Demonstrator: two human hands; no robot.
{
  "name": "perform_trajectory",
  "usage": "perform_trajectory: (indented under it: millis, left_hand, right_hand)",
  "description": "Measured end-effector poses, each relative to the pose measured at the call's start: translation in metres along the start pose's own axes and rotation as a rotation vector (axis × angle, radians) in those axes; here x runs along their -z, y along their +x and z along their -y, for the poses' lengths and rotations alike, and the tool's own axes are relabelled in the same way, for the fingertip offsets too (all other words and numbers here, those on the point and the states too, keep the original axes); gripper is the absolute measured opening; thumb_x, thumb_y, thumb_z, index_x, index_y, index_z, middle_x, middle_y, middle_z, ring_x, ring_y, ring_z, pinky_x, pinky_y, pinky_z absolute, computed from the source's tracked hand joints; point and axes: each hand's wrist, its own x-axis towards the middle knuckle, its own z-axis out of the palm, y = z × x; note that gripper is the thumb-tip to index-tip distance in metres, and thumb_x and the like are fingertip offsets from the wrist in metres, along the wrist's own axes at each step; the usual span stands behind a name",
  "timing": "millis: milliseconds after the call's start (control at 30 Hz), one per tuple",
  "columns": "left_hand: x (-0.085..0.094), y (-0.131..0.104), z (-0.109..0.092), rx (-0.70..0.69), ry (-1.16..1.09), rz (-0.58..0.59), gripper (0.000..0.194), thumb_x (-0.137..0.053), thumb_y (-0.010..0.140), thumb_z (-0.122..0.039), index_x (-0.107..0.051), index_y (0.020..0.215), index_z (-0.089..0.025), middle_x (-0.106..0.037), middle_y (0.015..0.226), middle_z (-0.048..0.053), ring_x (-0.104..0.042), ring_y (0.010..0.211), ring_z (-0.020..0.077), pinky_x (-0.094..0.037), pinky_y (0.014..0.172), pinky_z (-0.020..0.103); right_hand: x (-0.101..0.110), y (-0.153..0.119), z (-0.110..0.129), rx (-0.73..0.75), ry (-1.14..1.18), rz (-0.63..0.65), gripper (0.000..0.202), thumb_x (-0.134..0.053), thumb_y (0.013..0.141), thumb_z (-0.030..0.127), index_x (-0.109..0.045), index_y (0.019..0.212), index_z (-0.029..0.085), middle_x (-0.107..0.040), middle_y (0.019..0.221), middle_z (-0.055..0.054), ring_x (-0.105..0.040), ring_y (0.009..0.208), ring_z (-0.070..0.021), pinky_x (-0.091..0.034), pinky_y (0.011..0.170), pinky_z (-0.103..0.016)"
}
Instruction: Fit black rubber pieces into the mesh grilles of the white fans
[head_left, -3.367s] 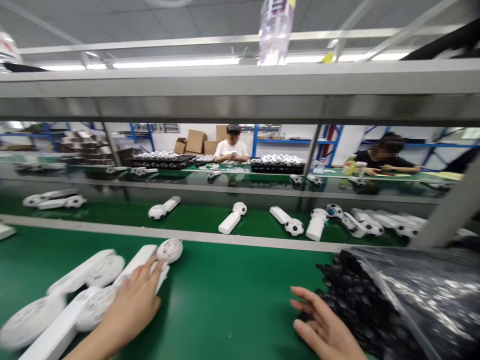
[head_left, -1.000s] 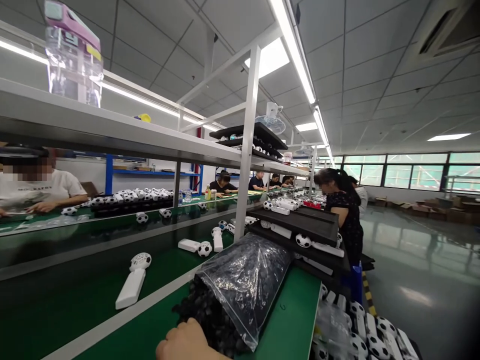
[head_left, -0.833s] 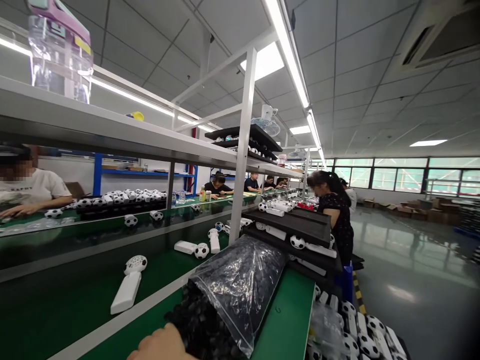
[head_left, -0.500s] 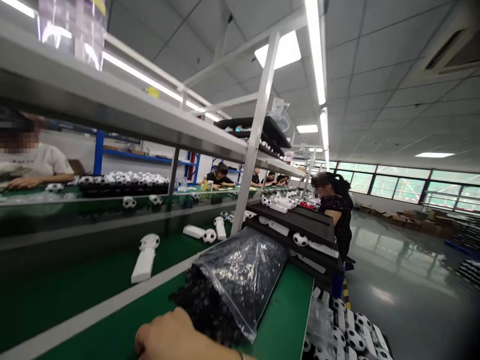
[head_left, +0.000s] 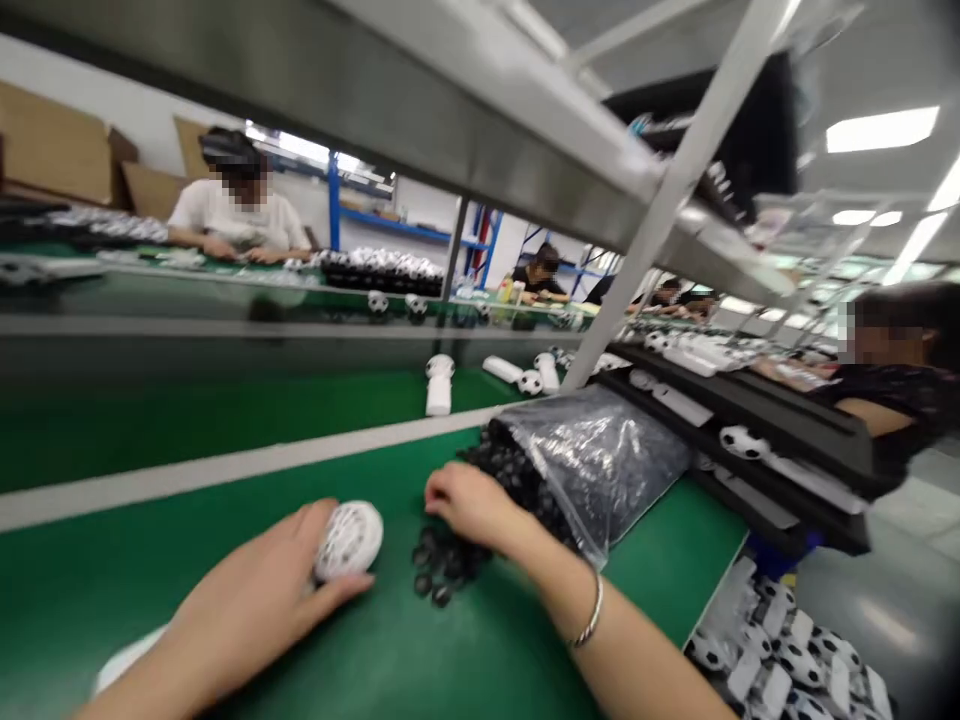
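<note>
My left hand (head_left: pixel 262 580) is closed around a white handheld fan (head_left: pixel 351 540), its round slotted head showing between thumb and fingers. A white end piece (head_left: pixel 127 655) shows beneath my left forearm; whether it belongs to the same fan I cannot tell. Over the small black round caps (head_left: pixel 439 570) on the green work surface, my right hand (head_left: pixel 472 500) has its fingertips pinched together; anything between them is hidden. More black caps spill from the mouth of a clear plastic bag (head_left: pixel 600 450) just right of that hand.
White fans with football-patterned heads (head_left: pixel 439 385) lie on the green belt (head_left: pixel 345 400) beyond a pale rail (head_left: pixel 247 465). Black trays (head_left: pixel 757 430) of fans are stacked at right, beside a co-worker (head_left: pixel 892 370). A slanted post (head_left: pixel 675 180) and overhead shelf (head_left: pixel 465 110) frame the bench.
The view has swung left and down. My left hand with the fan is now in view. My right hand now appears by the cap pile at the bag's mouth.
</note>
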Motion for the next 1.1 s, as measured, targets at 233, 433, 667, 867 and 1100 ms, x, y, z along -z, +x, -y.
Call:
perform_trajectory:
  millis: [233, 433, 667, 867, 1100]
  left_hand:
    - [0.011, 0.001, -0.009, 0.026, 0.031, 0.074, 0.070, -0.051, 0.070, -0.063, -0.036, 0.125, -0.022, -0.050, 0.121, 0.007, -0.055, 0.097, 0.0277, -0.045, 0.075, 0.035]
    - [0.008, 0.000, -0.008, -0.015, 0.048, 0.061, 0.079, -0.052, 0.069, -0.064, -0.030, 0.132, -0.022, -0.049, 0.122, 0.007, -0.053, 0.101, 0.0272, -0.045, 0.076, 0.033]
    - [0.008, 0.002, -0.013, -0.024, 0.106, 0.087, 0.075, -0.045, 0.074, -0.061, -0.026, 0.132, -0.018, -0.048, 0.121, 0.011, -0.056, 0.096, 0.0293, -0.045, 0.070, 0.035]
    - [0.012, 0.011, -0.018, -0.028, 0.087, 0.198, 0.050, -0.043, 0.074, -0.059, -0.043, 0.108, -0.022, -0.059, 0.092, 0.006, -0.059, 0.074, 0.0248, -0.041, 0.053, 0.030]
    - [0.013, 0.008, -0.017, -0.039, 0.036, 0.131, 0.069, -0.048, 0.068, -0.067, -0.038, 0.122, -0.026, -0.055, 0.109, 0.007, -0.057, 0.089, 0.0273, -0.045, 0.066, 0.034]
  right_hand:
    - [0.000, 0.002, -0.006, 0.057, 0.380, -0.085, 0.004, -0.055, 0.082, 0.015, -0.057, 0.078, 0.017, -0.058, 0.072, 0.001, -0.053, 0.066, -0.0118, -0.042, 0.065, -0.024]
    - [-0.001, -0.009, 0.015, 0.186, 0.608, -0.097, 0.015, -0.054, 0.081, 0.013, -0.060, 0.094, 0.018, -0.061, 0.085, -0.001, -0.057, 0.076, -0.0124, -0.045, 0.070, -0.024]
    - [0.007, -0.021, 0.045, 0.367, 0.417, -0.187, 0.011, -0.055, 0.083, 0.009, -0.060, 0.086, 0.018, -0.062, 0.082, 0.000, -0.056, 0.078, -0.0126, -0.043, 0.072, -0.023]
    - [-0.003, -0.021, 0.046, 0.398, 0.354, -0.117, 0.009, -0.055, 0.083, 0.011, -0.059, 0.084, 0.018, -0.058, 0.081, -0.001, -0.054, 0.077, -0.0137, -0.042, 0.071, -0.024]
    - [-0.016, -0.022, 0.052, 0.373, 0.338, -0.145, 0.006, -0.056, 0.082, 0.015, -0.059, 0.081, 0.020, -0.054, 0.091, -0.003, -0.051, 0.090, -0.0181, -0.041, 0.081, -0.033]
